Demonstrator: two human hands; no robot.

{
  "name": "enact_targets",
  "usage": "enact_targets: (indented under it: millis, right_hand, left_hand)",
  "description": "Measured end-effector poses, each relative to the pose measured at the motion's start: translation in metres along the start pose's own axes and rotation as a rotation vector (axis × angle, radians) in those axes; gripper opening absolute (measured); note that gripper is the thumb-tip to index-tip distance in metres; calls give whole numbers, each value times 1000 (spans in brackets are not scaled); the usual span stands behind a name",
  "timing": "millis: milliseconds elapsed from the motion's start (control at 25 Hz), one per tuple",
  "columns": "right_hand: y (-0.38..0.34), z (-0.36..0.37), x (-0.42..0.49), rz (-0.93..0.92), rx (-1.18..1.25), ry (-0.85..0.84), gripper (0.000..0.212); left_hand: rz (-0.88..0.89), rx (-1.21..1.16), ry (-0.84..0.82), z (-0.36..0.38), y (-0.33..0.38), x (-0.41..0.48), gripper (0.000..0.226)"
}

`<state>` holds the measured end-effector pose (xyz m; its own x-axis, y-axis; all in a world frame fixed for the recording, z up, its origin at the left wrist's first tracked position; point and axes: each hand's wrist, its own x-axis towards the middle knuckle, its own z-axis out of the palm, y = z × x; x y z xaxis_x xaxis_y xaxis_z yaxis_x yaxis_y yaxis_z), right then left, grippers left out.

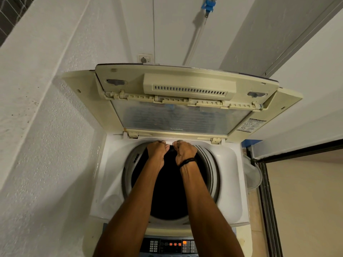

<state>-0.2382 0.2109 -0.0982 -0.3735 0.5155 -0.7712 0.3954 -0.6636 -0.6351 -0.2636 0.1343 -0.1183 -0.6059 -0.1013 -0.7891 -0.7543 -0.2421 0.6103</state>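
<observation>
Together, left hand (156,151), right hand (185,152) curled, gripping far tub rim (205,152).

the fingers of the left hand (156,150) and right hand (184,152) curl out of sight at the far rim of the drum (167,197), whose inside is black. the bottom edge cuts the control panel (170,245), and its digits are unreadable.

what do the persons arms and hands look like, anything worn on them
The left forearm and right forearm are bare, with no sleeves in view and no gloves. The right hand has a black cord band round its wrist, seemingly looped twice. The left hand and its wrist wear nothing. Rings cannot be checked, since the fingers are hidden.
</observation>
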Motion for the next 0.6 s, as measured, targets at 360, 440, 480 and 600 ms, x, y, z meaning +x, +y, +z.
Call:
enact_targets:
  millis: [360,440,480,600]
  right_hand:
    - [-3,-38,1,51,-151,-93,35]
    - [-1,-57,0,63,-193,-67,33]
    - [1,-66,-1,65,-213,-45,32]
    - [6,-92,-6,93,-212,30,31]
  left_hand:
    - [-73,-14,-91,-32,10,-7,29]
    - [-77,-8,-82,-48,13,-14,36]
    - [-79,-23,-78,-58,14,-17,45]
    - [-108,22,-68,-85,12,-29,44]
